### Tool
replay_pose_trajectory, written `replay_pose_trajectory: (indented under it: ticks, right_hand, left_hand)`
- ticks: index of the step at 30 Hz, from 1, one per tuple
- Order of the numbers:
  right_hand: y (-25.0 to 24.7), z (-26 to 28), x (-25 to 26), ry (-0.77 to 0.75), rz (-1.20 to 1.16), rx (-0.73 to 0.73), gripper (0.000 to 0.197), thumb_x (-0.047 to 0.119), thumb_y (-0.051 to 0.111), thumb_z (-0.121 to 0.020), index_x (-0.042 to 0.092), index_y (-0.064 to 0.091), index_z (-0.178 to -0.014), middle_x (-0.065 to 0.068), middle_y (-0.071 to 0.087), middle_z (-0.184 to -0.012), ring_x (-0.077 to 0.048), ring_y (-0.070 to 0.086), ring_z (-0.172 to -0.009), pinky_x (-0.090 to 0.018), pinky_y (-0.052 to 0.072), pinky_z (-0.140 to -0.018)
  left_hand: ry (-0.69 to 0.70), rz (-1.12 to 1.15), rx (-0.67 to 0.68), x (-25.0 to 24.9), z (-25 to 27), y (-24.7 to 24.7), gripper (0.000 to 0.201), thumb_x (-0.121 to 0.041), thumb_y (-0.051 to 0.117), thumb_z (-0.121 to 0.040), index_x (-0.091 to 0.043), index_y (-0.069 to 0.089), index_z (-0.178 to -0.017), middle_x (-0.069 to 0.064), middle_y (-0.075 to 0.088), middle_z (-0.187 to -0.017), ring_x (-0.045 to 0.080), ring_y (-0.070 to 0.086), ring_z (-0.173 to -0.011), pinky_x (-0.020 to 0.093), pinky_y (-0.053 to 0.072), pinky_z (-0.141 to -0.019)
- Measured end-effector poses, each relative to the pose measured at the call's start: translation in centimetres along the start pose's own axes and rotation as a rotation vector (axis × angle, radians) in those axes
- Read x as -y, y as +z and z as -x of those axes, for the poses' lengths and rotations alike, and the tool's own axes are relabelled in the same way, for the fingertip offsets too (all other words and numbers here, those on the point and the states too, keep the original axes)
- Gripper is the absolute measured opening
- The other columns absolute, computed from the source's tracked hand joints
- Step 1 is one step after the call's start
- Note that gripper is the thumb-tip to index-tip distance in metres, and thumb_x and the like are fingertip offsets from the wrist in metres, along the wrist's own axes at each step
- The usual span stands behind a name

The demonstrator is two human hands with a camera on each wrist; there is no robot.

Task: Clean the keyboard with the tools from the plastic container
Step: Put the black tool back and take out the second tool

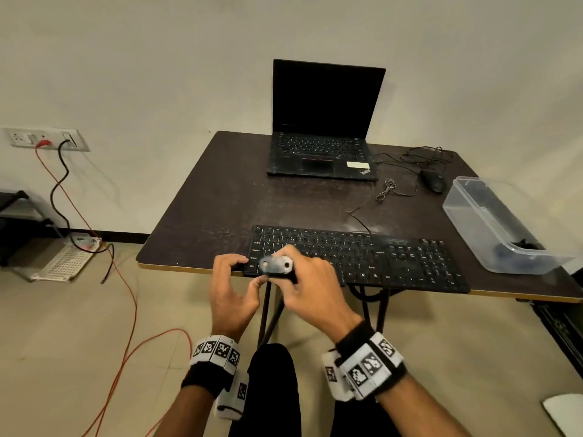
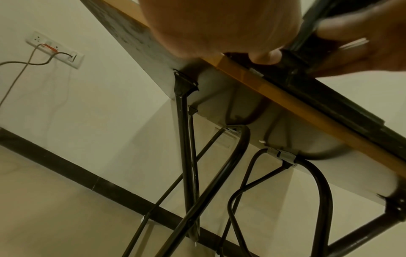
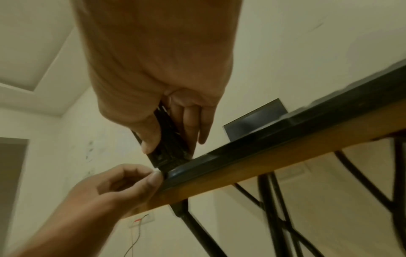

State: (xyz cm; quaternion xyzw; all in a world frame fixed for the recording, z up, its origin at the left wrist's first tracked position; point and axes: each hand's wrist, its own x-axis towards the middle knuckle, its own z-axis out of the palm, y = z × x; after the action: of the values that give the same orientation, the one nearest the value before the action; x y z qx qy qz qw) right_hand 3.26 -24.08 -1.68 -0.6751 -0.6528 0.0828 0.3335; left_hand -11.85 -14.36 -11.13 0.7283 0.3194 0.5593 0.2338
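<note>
1. right hand [image 1: 310, 280] gripping black brush tool [image 1: 277, 265], working end down on near-left corner of keyboard [image 1: 356, 258].
2. left hand [image 1: 232, 287] curled, fingertips pinching keyboard's left edge, steadying it at table [image 1: 214, 197] front.
3. plastic container [image 1: 492, 227] far right, dark items left inside.
4. looks early: 1 tool out, cleaning at ctrl corner, rest of keys likely left.

Keyboard [image 1: 356, 258] at table [image 1: 205, 209] 6 o'clock edge; laptop [image 1: 321, 146] 12; mouse [image 1: 433, 180] 1; plastic container [image 1: 492, 228] 3.
</note>
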Motion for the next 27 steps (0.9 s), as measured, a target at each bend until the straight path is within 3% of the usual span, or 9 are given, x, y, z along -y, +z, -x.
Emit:
replay_pose_trajectory:
  ticks: [3, 5, 7, 13, 17, 20, 23, 26, 27]
  right_hand:
    - [2.0, -1.7, 2.2, -0.011, 0.044, 0.028, 0.034, 0.021, 0.069, -0.089, 0.029, 0.053, -0.118, 0.005, 0.072, -0.089, -0.024, 0.066, -0.079, -0.034, 0.039, -0.069]
    - [1.7, -1.6, 2.1, -0.003, 0.048, 0.042, 0.033, 0.018, 0.067, -0.089, 0.029, 0.053, -0.116, 0.008, 0.067, -0.083, -0.022, 0.060, -0.072, -0.033, 0.038, -0.068]
    - [0.3, -0.6, 1.1, 0.018, 0.059, 0.032, 0.030, 0.018, 0.069, -0.091, 0.029, 0.054, -0.115, 0.011, 0.061, -0.075, -0.016, 0.054, -0.065, -0.031, 0.038, -0.066]
    - [-7.7, 5.9, -6.5, 0.187, 0.110, -0.117, 0.029, 0.032, 0.081, -0.089, 0.033, 0.060, -0.109, 0.015, 0.066, -0.067, -0.016, 0.066, -0.061, -0.034, 0.050, -0.060]
    - [-13.4, 10.6, -10.7, 0.291, 0.160, -0.204, 0.030, 0.022, 0.082, -0.087, 0.034, 0.063, -0.106, 0.021, 0.062, -0.059, -0.004, 0.056, -0.046, -0.013, 0.039, -0.050]
    - [-15.8, 12.5, -13.2, 0.380, 0.208, -0.246, 0.036, 0.025, 0.083, -0.089, 0.041, 0.056, -0.105, 0.006, 0.061, -0.054, -0.015, 0.055, -0.046, -0.028, 0.040, -0.047]
    - [-16.2, 13.3, -14.0, 0.392, 0.180, -0.273, 0.036, 0.026, 0.083, -0.089, 0.041, 0.055, -0.107, 0.004, 0.071, -0.068, -0.017, 0.054, -0.043, -0.034, 0.049, -0.051]
    - [-15.0, 12.7, -13.3, 0.332, 0.049, -0.305, 0.030, 0.021, 0.082, -0.090, 0.034, 0.062, -0.107, 0.016, 0.075, -0.084, -0.001, 0.064, -0.058, -0.023, 0.053, -0.058]
    - [-14.4, 12.2, -13.1, 0.322, 0.012, -0.311, 0.028, 0.022, 0.082, -0.090, 0.034, 0.064, -0.108, 0.018, 0.076, -0.087, 0.002, 0.068, -0.067, -0.026, 0.057, -0.065]
  left_hand:
    - [-0.010, 0.008, 0.016, -0.4, -0.2, -0.3, 0.039, 0.000, 0.068, -0.071, -0.007, 0.057, -0.108, 0.002, 0.054, -0.105, 0.016, 0.056, -0.097, 0.025, 0.047, -0.085]
    - [-0.015, 0.005, 0.027, -0.5, -0.2, -0.3, 0.041, 0.002, 0.068, -0.070, -0.008, 0.057, -0.108, 0.002, 0.054, -0.105, 0.015, 0.056, -0.097, 0.024, 0.047, -0.084]
    - [-0.012, 0.001, 0.032, -0.4, -0.2, -0.3, 0.039, -0.003, 0.075, -0.074, -0.008, 0.059, -0.110, 0.002, 0.055, -0.107, 0.016, 0.058, -0.098, 0.027, 0.049, -0.085]
    - [-0.035, -0.026, 0.013, -0.5, -0.1, 0.0, 0.041, -0.019, 0.084, -0.079, -0.008, 0.060, -0.110, 0.000, 0.054, -0.108, 0.017, 0.058, -0.098, 0.026, 0.048, -0.087]
    - [-0.024, -0.037, 0.020, -0.4, -0.1, -0.1, 0.040, -0.020, 0.084, -0.081, -0.008, 0.060, -0.111, 0.001, 0.054, -0.108, 0.020, 0.057, -0.098, 0.030, 0.049, -0.087]
    - [-0.047, -0.055, 0.021, -0.8, -0.2, -0.1, 0.043, -0.010, 0.090, -0.080, -0.008, 0.060, -0.111, 0.001, 0.055, -0.108, 0.021, 0.058, -0.098, 0.033, 0.051, -0.087]
    - [-0.078, -0.064, 0.040, -1.6, -0.4, -0.2, 0.051, -0.003, 0.091, -0.075, -0.012, 0.059, -0.114, 0.000, 0.054, -0.110, 0.016, 0.058, -0.099, 0.029, 0.051, -0.089]
    - [-0.003, -0.164, 0.073, -3.5, -0.2, 0.5, 0.047, -0.020, 0.086, -0.078, -0.013, 0.060, -0.117, 0.001, 0.055, -0.119, 0.021, 0.059, -0.109, 0.046, 0.047, -0.099]
    - [0.051, -0.207, 0.095, -4.6, -0.2, 1.2, 0.047, -0.027, 0.082, -0.077, -0.013, 0.062, -0.117, 0.001, 0.055, -0.124, 0.023, 0.057, -0.116, 0.049, 0.042, -0.105]
